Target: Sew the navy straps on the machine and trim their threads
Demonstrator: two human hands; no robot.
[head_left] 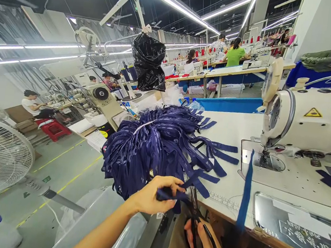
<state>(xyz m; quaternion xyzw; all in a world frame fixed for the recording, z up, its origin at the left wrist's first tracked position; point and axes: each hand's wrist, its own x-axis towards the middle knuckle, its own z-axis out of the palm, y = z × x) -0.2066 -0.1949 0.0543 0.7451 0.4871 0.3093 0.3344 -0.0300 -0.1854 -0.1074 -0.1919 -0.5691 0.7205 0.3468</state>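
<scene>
— Where are you?

— I am in a big sewing room with long lights overhead. Other people sit far off at their own tables. A white tabletop [237, 132] is in front of me, and a sewing machine [311, 117] stands on it to my right.

— What is in your hands?

— My left hand [152, 197] is shut on a blue strip [171, 194]. I pinch it between thumb and fingers, just off the near edge of the tabletop. My right hand [203, 245] is lower, close to my lap. Its fingers go through the loops of the black scissors [198, 224], so that grip is shut on them.

— Which way does the strip lie?

— It runs from left to right, out of my left grip toward the blades. The scissors point up and away from me, so they cross the strip. The blade tips sit right at the strip's right end, just beside my left fingers.

— Which hand is nearer to the pile?

— The left one. The big bundle of blue strips [156, 147] lies just above it on the tabletop, tied with a white band.

— How are your arms?

— My left arm reaches up from the bottom left, wrist bent in. My right wrist is low, palm turned up.
</scene>
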